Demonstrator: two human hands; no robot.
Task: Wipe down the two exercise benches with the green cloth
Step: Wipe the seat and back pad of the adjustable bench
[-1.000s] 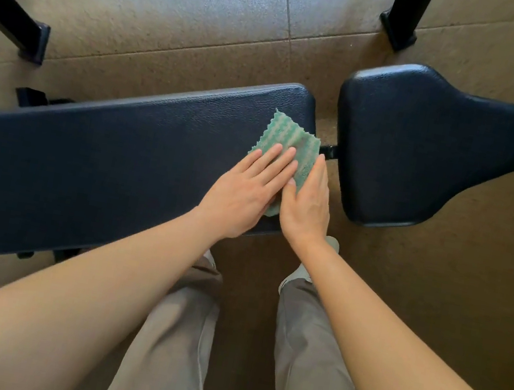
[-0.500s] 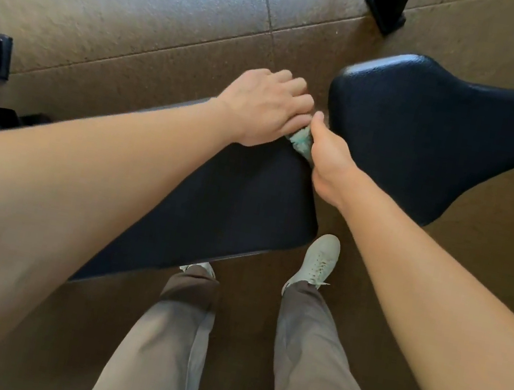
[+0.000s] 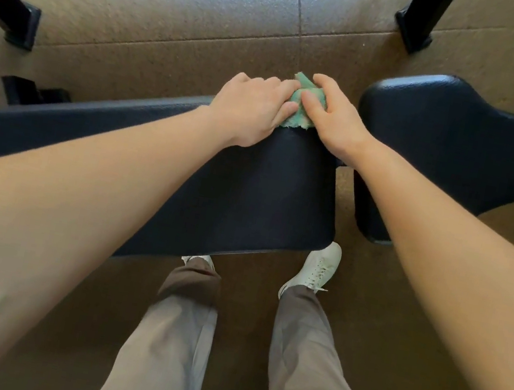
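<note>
The right hand [image 3: 334, 119] pinches the bunched green cloth [image 3: 301, 113] between curled fingers and thumb, and the left hand [image 3: 250, 107] closes its curled fingers on the cloth's left side. The cloth sits at the far edge of the long bench pad [image 3: 249, 190], near its right end. A separate seat pad [image 3: 463, 145] lies just right of it. Black frame legs [image 3: 420, 20] stand on the brown floor [image 3: 178, 9] beyond.

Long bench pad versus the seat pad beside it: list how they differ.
The long bench pad is a straight rectangle running off left; the seat pad is short and flared. The long bench pad carries the green cloth, held by the left hand and right hand; the seat pad is untouched. Both are dark padded upholstery.
</note>
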